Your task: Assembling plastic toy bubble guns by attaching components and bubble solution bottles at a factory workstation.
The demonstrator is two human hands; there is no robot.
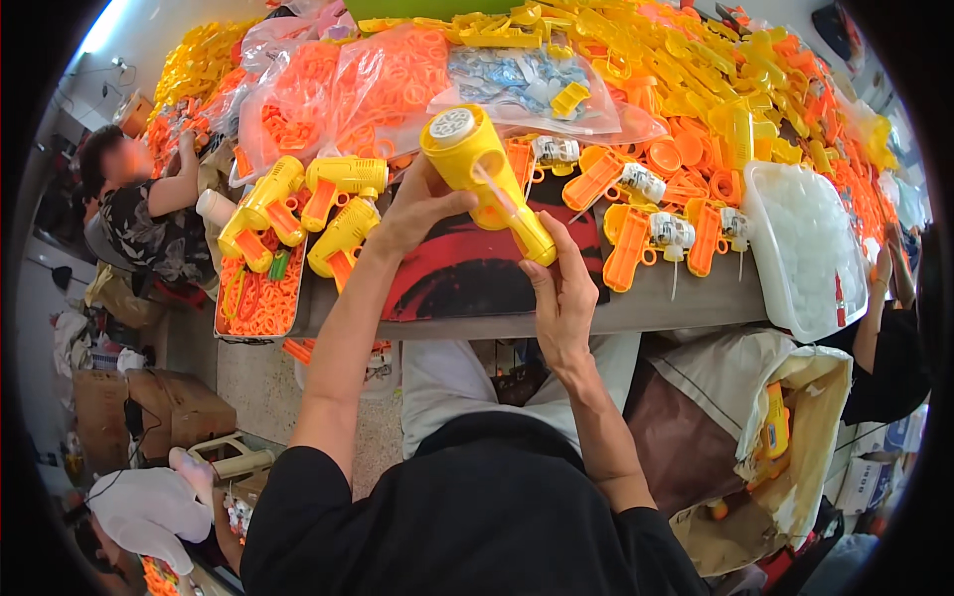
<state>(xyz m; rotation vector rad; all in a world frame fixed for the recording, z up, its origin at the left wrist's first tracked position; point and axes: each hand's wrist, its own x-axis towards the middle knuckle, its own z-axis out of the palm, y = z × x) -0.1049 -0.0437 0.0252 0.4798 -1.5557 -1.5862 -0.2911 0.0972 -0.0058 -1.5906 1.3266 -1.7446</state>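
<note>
Both of my hands hold a yellow plastic toy gun body [475, 164] above the table edge. A round whitish disc with holes [452, 125] closes its wide upper end. A round opening shows in its side, with a thin pale strip or tube [495, 189] running out toward the handle. My left hand [417, 211] is closed around the wide end from the left, thumb on the body. The fingers and thumb of my right hand [564, 283] pinch the lower end of the handle. Beneath it lies a red and black mat [447, 283].
Several yellow toy guns with orange parts [343, 238] lie left, beside a box of small orange pieces [260, 298]. Orange trigger units with white motors [628, 243] and a white tub [760, 268] are right. Bagged and loose parts pile behind. Other people sit left, lower left and right.
</note>
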